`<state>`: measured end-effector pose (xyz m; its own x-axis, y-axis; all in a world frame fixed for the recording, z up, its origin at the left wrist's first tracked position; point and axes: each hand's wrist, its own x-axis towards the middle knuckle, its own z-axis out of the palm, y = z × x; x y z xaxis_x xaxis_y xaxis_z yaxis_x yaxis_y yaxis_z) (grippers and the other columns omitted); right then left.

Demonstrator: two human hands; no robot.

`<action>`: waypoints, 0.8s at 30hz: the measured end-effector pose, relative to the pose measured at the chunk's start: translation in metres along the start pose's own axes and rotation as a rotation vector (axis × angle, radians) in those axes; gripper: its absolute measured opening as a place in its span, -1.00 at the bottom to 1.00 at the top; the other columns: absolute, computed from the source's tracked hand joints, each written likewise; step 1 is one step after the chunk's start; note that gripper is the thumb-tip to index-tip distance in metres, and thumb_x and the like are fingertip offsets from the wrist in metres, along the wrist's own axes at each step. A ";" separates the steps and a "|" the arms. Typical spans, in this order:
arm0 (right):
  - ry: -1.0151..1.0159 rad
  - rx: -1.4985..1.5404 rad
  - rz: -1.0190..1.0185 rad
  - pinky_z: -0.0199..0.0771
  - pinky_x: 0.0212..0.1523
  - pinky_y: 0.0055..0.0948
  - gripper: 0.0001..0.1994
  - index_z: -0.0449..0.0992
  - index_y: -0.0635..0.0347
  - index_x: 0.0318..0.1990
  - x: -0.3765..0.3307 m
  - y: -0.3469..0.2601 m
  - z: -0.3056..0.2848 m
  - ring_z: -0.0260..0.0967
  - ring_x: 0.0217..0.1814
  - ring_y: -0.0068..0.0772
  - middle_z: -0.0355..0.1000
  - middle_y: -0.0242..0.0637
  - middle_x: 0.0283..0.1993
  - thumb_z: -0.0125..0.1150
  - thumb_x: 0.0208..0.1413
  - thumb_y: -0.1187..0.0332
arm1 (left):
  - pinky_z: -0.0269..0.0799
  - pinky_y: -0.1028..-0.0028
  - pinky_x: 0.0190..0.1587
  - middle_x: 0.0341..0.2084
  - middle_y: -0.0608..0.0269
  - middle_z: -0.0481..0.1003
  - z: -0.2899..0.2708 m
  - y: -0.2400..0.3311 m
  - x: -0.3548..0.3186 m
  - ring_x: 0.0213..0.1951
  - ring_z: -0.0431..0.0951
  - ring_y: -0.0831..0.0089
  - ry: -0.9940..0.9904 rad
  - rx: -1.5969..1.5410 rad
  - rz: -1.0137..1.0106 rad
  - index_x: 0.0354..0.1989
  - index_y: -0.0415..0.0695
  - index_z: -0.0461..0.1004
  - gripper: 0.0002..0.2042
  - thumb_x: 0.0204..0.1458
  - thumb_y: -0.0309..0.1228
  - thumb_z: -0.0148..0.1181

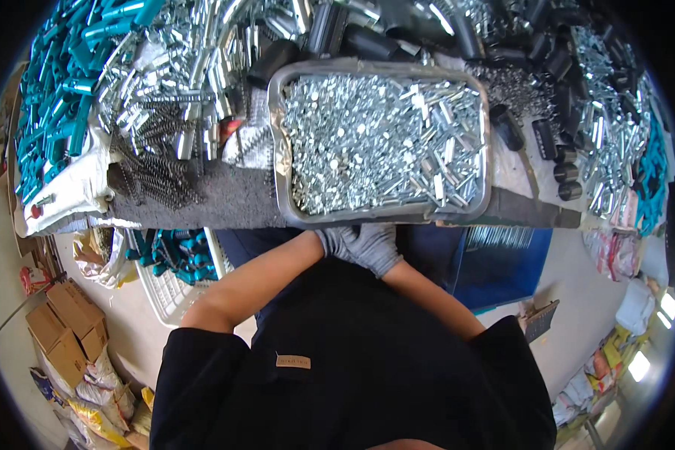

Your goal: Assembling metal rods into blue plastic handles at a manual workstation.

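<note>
Pressing together just under the near edge of the bench, the two gloved hands are meeting at the person's middle; the left hand (336, 241) and the right hand (376, 246) are touching, fingers overlapping in grey knit gloves, and whether anything small is pinched between them I cannot tell, since the knuckles are hiding the palms; right above them the metal tray (279, 127) is sitting on the bench, its near rim just beside the gloves, heaped with small shiny screws (382, 142) and short silvery sleeves; to work here well, I would judge, the hands are wanting to come up over that rim one at a time and pick from the top of the heap rather than digging, because the loose pieces look slippery and quick to spill; the tray itself is looking dull, dented and rounded at the corners, while its contents are glinting hard and bright; to the left, dark coiled springs (154, 176) are lying tangled on a coarse grey mat, and beyond them teal plastic handles (60, 82) are piled smooth and glossy; black tubes (502, 52) are spreading across the far right among more bright metal bits; below the bench a white basket (174, 292) is holding more teal parts, and cardboard boxes (64, 330) are standing on the floor.
</note>
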<state>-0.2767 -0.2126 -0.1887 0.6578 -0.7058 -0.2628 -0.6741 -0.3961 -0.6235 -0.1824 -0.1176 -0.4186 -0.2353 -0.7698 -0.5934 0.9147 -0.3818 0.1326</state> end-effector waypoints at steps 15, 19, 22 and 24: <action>-0.135 -0.150 -0.025 0.41 -0.17 -0.01 -0.59 0.54 -0.04 -0.35 -0.005 0.111 0.112 0.47 -0.26 -0.07 0.49 -0.20 -0.34 -0.14 0.15 -0.09 | -0.05 0.34 0.39 0.38 0.16 -0.02 0.090 0.003 0.029 0.35 0.02 0.27 -0.178 0.350 0.310 0.39 -0.12 -0.07 -0.43 0.28 -0.10 -0.31; 0.017 -0.107 -0.005 0.39 -0.08 0.03 -0.52 0.55 0.16 -0.34 -0.012 0.029 0.021 0.43 -0.20 0.05 0.48 -0.01 -0.24 0.00 0.09 -0.12 | -0.09 0.34 0.39 0.38 0.17 -0.02 0.076 -0.008 0.007 0.36 0.01 0.27 0.119 0.586 0.407 0.39 -0.12 -0.07 -0.43 0.27 -0.10 -0.31; -0.005 -0.073 -0.097 0.38 -0.11 0.04 -0.51 0.55 0.13 -0.30 0.001 0.072 0.082 0.44 -0.20 0.03 0.49 -0.06 -0.19 0.00 0.08 -0.15 | -0.11 0.35 0.40 0.38 0.18 -0.02 0.084 0.003 0.035 0.36 0.00 0.26 0.261 0.766 0.447 0.39 -0.12 -0.07 -0.42 0.27 -0.09 -0.32; -0.167 -0.131 0.033 0.36 -0.05 0.02 -0.50 0.55 0.15 -0.22 0.001 0.064 0.071 0.41 -0.09 0.02 0.46 -0.01 -0.09 0.00 0.08 -0.13 | -0.13 0.35 0.40 0.38 0.18 -0.02 0.076 -0.009 0.035 0.36 0.00 0.26 0.384 0.879 0.487 0.39 -0.12 -0.07 -0.42 0.27 -0.09 -0.32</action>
<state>-0.2949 -0.1970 -0.2813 0.6741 -0.6167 -0.4064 -0.7267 -0.4554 -0.5143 -0.2240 -0.1801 -0.3800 0.3500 -0.7845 -0.5119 0.2893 -0.4293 0.8556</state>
